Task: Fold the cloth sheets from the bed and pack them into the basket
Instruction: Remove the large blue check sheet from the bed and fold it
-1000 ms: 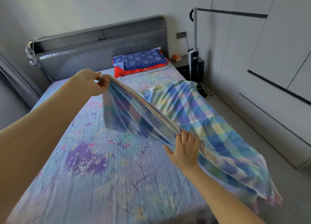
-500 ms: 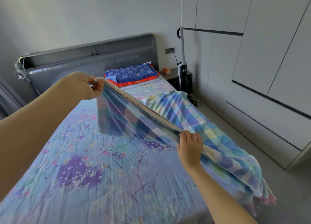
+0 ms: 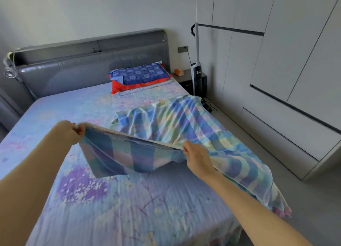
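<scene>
Here the checked sheet [image 3: 177,127] stretches between left hand [image 3: 69,132] and right hand [image 3: 198,158], both pinching its edge.

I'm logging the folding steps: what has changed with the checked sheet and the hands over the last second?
Both hands came down toward the bed, carrying the held edge of the checked sheet with them, so more of the sheet now lies on the bed. The right hand, open at the edge a second ago, now pinches it. The left hand kept its grip on the corner. The pillows stayed put.
</scene>
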A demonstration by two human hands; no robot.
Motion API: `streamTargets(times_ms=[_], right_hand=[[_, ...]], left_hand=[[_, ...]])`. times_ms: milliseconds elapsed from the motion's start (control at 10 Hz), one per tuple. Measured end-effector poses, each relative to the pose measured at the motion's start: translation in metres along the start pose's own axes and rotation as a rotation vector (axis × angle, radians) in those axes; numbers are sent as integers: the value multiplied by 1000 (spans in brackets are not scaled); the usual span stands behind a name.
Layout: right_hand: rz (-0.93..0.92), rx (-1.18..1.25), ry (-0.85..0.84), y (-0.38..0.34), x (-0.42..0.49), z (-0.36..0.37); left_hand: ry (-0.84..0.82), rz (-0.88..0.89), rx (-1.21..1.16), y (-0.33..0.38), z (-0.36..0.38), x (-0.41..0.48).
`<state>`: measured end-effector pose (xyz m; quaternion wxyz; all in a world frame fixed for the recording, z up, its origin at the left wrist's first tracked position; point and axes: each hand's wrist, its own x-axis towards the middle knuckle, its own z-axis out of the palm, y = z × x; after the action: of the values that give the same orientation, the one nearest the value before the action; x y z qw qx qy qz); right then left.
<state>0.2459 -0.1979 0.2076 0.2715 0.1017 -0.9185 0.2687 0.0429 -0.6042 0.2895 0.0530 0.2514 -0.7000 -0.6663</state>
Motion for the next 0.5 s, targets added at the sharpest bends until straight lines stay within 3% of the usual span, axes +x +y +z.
streamTargets(times_ms=[100,200,300,400,500], right_hand=[[28,97,-115,-5,9,6],[44,125,-256,-5,15,14],[57,149,-302,-1,22,17],[119,219,-250,14,28,13],[119,249,-172,26,37,5]], left_hand=[[211,128,596,0,29,-148],[106,827,1018,-50,91,-205],[-405,1101,1236,-107,156,-221],[-519,982,1174,-116,188,-216],[-555,955,1275,-99,203,-215]])
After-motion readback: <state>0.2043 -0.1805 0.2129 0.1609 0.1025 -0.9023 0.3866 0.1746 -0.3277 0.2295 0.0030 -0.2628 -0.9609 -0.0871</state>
